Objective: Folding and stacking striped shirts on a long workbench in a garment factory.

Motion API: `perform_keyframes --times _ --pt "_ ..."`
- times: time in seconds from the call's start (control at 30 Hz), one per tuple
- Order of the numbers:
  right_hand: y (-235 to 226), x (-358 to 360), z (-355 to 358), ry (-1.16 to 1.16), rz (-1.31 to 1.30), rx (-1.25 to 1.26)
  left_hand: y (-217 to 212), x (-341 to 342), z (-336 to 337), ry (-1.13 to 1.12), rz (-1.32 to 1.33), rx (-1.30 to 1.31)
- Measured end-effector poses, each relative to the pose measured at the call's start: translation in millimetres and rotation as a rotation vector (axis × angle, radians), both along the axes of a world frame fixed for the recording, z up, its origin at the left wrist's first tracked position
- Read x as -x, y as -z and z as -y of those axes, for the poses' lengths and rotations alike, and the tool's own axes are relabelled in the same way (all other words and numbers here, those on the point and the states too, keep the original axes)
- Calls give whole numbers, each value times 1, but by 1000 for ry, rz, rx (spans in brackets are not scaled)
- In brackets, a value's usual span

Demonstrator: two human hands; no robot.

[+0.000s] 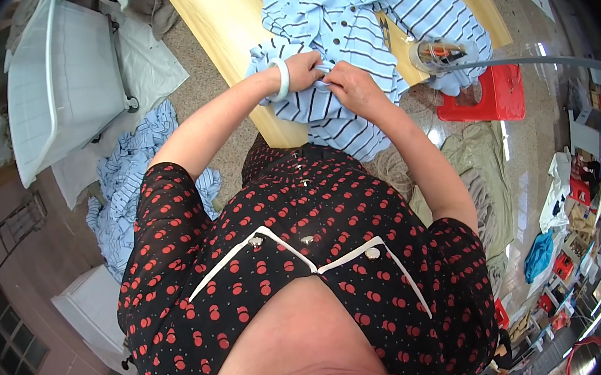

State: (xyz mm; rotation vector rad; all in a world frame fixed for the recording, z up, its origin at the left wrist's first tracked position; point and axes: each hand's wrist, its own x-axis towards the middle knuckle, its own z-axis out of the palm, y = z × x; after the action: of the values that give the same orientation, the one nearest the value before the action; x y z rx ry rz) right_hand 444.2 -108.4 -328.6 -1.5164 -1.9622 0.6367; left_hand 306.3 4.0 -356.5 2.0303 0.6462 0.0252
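Note:
A light blue striped shirt (355, 48) with dark buttons is spread over the wooden table (224, 20), and part of it hangs down past the near edge. My left hand (303, 71), with a pale bangle at the wrist, pinches a fold of the shirt. Close beside it, my right hand (353, 85) grips the same fold, its fingers closed. The two hands nearly touch, and the exact bit of cloth between the fingertips is hidden. Right of the hands, a clear container (429, 55) with small tools in it stands at the table's edge.
A pair of dark thread snips (384, 32) lies by the shirt. A red plastic stool (499, 93) stands right of the table. On the left are a white wheeled bin (69, 73) and a heap of blue striped garments (134, 175) on the floor. Olive cloth (478, 169) lies at the right.

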Motion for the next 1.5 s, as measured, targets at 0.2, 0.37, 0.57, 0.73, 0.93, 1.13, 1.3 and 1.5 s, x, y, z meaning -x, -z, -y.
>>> perform_keyframes --times 0.2,0.37,0.57,0.73,0.93,1.13,1.3,1.5 --pt "4 -6 1 0 20 -89 24 -13 -8 64 -42 0" --pt "16 -10 0 -19 -16 -84 15 -20 -14 291 -137 84" --pt "10 -12 -4 -32 23 -153 58 -19 -4 112 40 2" --pt "9 -16 -2 22 38 -167 35 -25 0 47 11 16" --pt "6 -22 -3 39 76 -153 21 -39 2 -100 -89 73" --pt "-8 -9 -3 66 122 -136 40 -32 -6 -91 -71 83" --pt "-4 -13 3 113 129 -140 26 -42 -4 132 -49 -66" --pt "1 -6 -2 44 143 -158 18 -34 13 -24 -158 -269"
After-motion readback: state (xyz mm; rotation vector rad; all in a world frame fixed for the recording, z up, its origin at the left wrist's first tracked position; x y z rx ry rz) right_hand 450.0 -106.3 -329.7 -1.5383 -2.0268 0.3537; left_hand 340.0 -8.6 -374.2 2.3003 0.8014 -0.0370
